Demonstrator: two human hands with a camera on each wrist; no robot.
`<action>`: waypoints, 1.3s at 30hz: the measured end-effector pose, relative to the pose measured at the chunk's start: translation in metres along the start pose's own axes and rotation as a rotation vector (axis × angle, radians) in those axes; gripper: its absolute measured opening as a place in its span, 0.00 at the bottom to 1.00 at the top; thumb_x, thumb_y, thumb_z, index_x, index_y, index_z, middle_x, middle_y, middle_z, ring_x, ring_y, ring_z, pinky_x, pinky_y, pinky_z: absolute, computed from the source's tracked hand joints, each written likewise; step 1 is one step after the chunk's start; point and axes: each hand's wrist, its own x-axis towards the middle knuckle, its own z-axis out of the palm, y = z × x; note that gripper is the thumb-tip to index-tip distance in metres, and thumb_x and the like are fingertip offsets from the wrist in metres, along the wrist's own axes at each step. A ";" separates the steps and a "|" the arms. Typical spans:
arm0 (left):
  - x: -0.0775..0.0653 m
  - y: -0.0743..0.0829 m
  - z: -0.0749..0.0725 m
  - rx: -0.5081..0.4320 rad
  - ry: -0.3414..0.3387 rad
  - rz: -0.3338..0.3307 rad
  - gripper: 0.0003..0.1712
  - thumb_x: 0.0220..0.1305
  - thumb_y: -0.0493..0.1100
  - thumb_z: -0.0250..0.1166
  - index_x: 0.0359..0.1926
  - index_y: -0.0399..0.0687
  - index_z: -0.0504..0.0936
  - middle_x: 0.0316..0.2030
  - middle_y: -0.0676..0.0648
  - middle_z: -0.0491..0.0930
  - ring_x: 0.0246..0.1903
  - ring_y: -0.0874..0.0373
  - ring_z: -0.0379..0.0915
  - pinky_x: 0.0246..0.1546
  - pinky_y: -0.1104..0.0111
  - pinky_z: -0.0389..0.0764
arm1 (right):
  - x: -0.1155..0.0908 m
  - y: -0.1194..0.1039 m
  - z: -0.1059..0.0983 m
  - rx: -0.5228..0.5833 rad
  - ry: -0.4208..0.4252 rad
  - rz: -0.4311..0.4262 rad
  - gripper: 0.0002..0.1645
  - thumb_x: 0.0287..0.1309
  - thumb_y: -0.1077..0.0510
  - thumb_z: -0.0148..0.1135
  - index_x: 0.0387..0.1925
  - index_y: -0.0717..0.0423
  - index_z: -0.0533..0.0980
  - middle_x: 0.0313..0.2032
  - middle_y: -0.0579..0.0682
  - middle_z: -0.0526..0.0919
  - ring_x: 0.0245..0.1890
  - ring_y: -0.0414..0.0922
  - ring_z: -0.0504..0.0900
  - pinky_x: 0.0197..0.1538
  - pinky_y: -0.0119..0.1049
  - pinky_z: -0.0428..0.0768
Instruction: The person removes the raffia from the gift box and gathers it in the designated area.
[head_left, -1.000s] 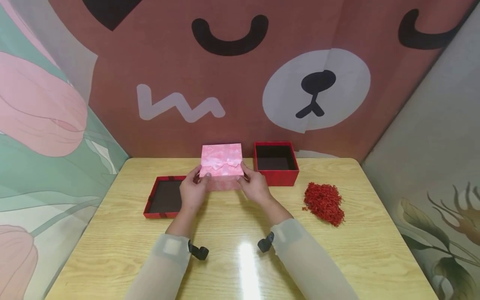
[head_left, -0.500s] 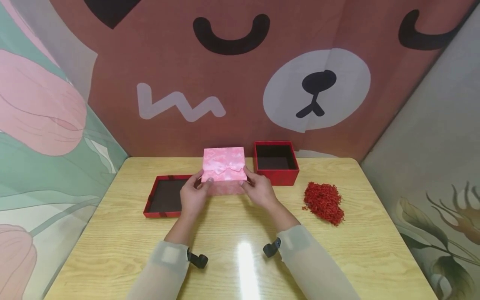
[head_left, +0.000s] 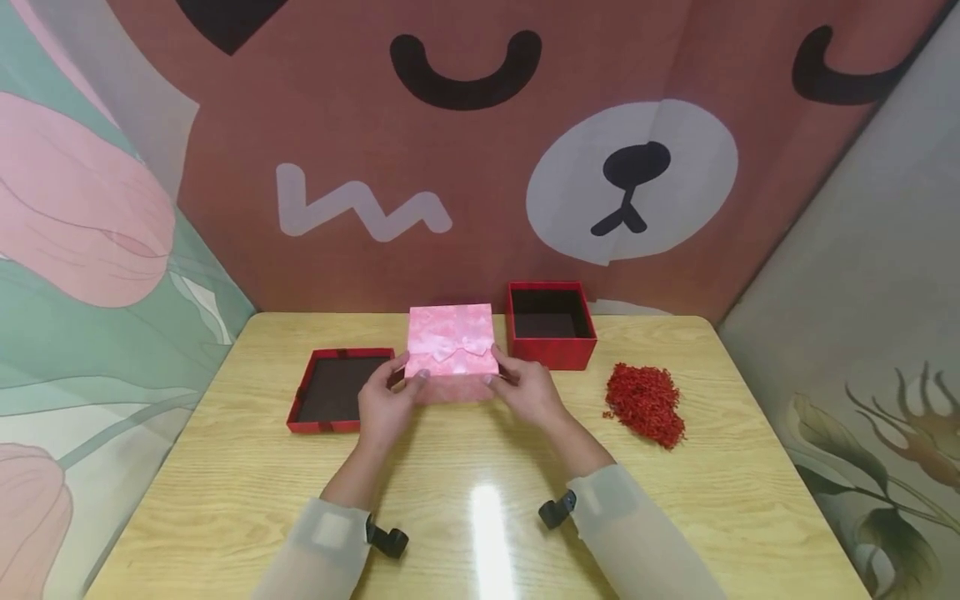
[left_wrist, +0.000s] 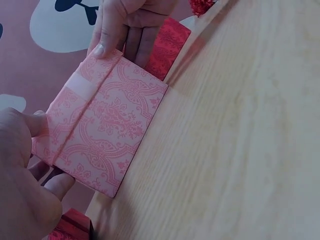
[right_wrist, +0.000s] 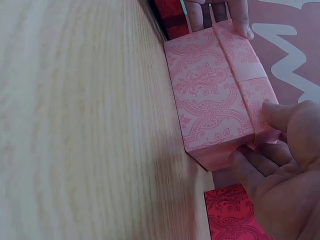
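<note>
A pink patterned gift box (head_left: 452, 327) with a ribbon bow across its lid is gripped at both sides. My left hand (head_left: 386, 402) holds its left side, thumb on the front edge of the lid and fingers at the side. On the right side my right hand (head_left: 531, 392) holds it the same way. The left wrist view shows the front wall of the pink box (left_wrist: 110, 120) with the lid's edge running across it. In the right wrist view, fingertips lie under the lid's edge at the pink box's (right_wrist: 210, 95) near side.
An open red box (head_left: 555, 354) with a dark inside stands behind my right hand. At the left lies an upturned red lid (head_left: 330, 390), partly behind my left hand. A heap of red shredded paper (head_left: 645, 404) lies at the right of the wooden table (head_left: 435, 500).
Both hands have drawn the pink box toward me and slightly to the right, away from the wall. The red box, red lid and shredded paper stay where they were.
</note>
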 end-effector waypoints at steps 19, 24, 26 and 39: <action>-0.038 0.011 -0.013 0.002 -0.091 -0.030 0.27 0.60 0.43 0.79 0.60 0.46 0.83 0.59 0.45 0.81 0.58 0.47 0.78 0.40 0.75 0.86 | -0.048 0.001 -0.009 -0.021 -0.017 -0.021 0.34 0.65 0.51 0.73 0.70 0.48 0.73 0.65 0.48 0.78 0.58 0.45 0.83 0.52 0.33 0.85; -0.045 0.003 -0.013 0.022 -0.101 0.004 0.27 0.58 0.47 0.80 0.58 0.50 0.84 0.57 0.51 0.83 0.56 0.50 0.79 0.46 0.72 0.85 | -0.062 0.000 -0.013 -0.030 -0.022 0.000 0.35 0.66 0.49 0.72 0.71 0.45 0.72 0.68 0.45 0.75 0.61 0.48 0.81 0.55 0.38 0.85; -0.048 0.003 -0.013 0.029 -0.101 0.007 0.27 0.58 0.47 0.81 0.57 0.51 0.84 0.57 0.52 0.83 0.56 0.51 0.80 0.48 0.72 0.84 | -0.067 0.000 -0.014 -0.047 -0.026 -0.006 0.35 0.66 0.48 0.71 0.72 0.45 0.71 0.69 0.45 0.73 0.64 0.47 0.78 0.58 0.40 0.83; -0.073 0.006 -0.009 -0.045 -0.133 0.000 0.25 0.57 0.42 0.81 0.56 0.49 0.86 0.57 0.51 0.83 0.64 0.51 0.74 0.62 0.53 0.80 | -0.098 0.007 -0.020 -0.135 0.057 -0.166 0.34 0.65 0.49 0.72 0.68 0.54 0.75 0.70 0.49 0.73 0.68 0.51 0.73 0.67 0.45 0.74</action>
